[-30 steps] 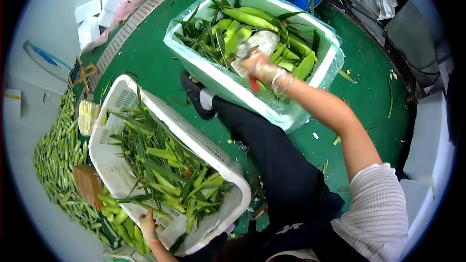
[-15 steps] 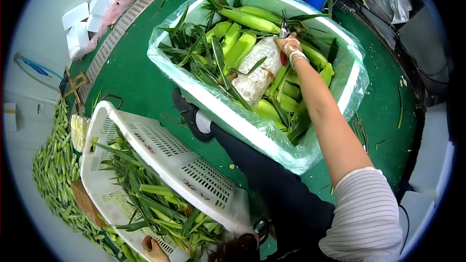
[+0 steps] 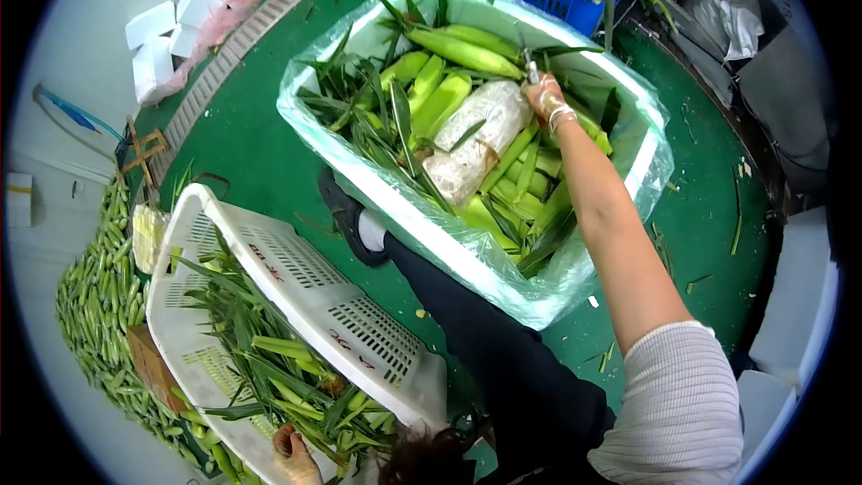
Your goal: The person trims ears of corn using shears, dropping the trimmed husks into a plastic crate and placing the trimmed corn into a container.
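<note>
While the right hand (image 3: pixel 545 101) keeps its grip closed round a small metal tool (image 3: pixel 531 68), it has shifted beside the upper end of the whitish plastic-wrapped bundle (image 3: pixel 476 136), amid green corn (image 3: pixel 467 52). Curled, the left hand (image 3: pixel 294 460) seems at the tipped white perforated plastic crate (image 3: pixel 373 328); I cannot tell its hold.

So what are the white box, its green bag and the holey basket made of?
The white box is probably foam: thick, dull walls. The green bag looks like thin plastic: shiny, see-through, crinkled. The basket seems hard plastic: smooth, with slots.
</note>
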The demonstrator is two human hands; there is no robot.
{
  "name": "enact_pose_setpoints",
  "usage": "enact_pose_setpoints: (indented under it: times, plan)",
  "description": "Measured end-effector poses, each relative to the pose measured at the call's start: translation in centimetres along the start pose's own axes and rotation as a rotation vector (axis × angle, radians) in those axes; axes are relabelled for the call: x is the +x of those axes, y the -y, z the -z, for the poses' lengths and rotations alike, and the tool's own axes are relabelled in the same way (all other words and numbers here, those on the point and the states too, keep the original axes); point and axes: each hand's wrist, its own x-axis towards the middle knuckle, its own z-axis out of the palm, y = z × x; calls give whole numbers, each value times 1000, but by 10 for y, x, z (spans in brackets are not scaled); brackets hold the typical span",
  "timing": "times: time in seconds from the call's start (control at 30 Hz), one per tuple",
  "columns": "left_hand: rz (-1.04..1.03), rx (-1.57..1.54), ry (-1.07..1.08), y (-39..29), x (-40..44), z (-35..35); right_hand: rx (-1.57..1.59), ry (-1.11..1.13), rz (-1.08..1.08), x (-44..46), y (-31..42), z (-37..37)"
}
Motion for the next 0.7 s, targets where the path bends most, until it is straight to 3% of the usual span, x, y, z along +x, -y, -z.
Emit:
enact_pose_setpoints:
  times: [0.03,0.13,0.2,0.23,0.27,0.3,0.33,0.37,0.43,0.5,0.53,0.6,0.63,0.67,0.7]
  plan:
    - [-15,-21,-6,0,0,-1,-262,-76,294,5,-1,-6]
    - [-63,-92,31,-16,-16,9,68,0,89,-23,21,26]
    - [-113,-25,6,12,-23,18,288,-127,-31,-55,51,51]
    - [28,-194,0,34,-18,18,377,-72,-31,-59,55,63]
    - [185,-376,-34,47,-23,19,250,-45,-114,-111,107,97]
    - [59,-174,-85,37,-30,26,243,-46,-206,-97,92,96]
    - [223,-208,-98,9,-37,37,440,180,-79,-120,105,110]
    - [46,-163,-99,13,-45,47,647,429,4,-145,120,127]
    - [-47,-34,-138,25,-55,65,729,416,-102,-165,164,127]
    - [-183,-186,-318,50,-73,63,543,592,273,-176,207,150]
    - [-68,-263,-338,48,-79,62,425,626,411,-157,223,155]
    - [101,-319,-139,42,-83,66,338,649,660,-159,265,159]
    - [-11,-356,-157,31,-83,62,357,652,769,-183,292,158]
    - [-128,-395,-179,24,-87,62,481,705,731,-266,331,169]
    - [-208,-378,-135,12,-96,76,371,659,913,-321,357,160]
